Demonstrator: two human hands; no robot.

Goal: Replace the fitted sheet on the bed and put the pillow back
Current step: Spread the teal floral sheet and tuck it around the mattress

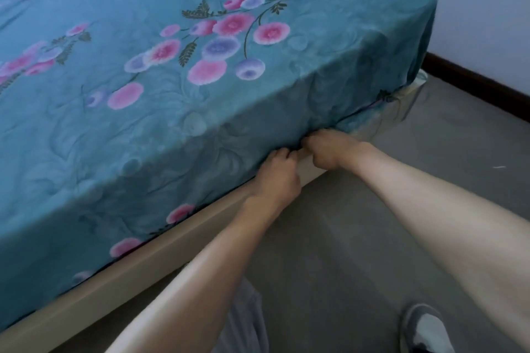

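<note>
A teal fitted sheet (177,100) with pink and purple flowers covers the top and near side of the mattress. My left hand (276,173) and my right hand (329,149) sit close together at the sheet's lower hem, fingers curled round the fabric edge where it meets the beige bed frame (160,246). Towards the far corner the hem (381,112) is lifted and bunched, and a pale layer shows under it. No pillow is in view.
Grey floor (401,209) runs along the near side of the bed to a white wall with a dark skirting board (473,80). My shoe (424,329) stands on the floor at the lower right. A ribbed headboard shows at the top left.
</note>
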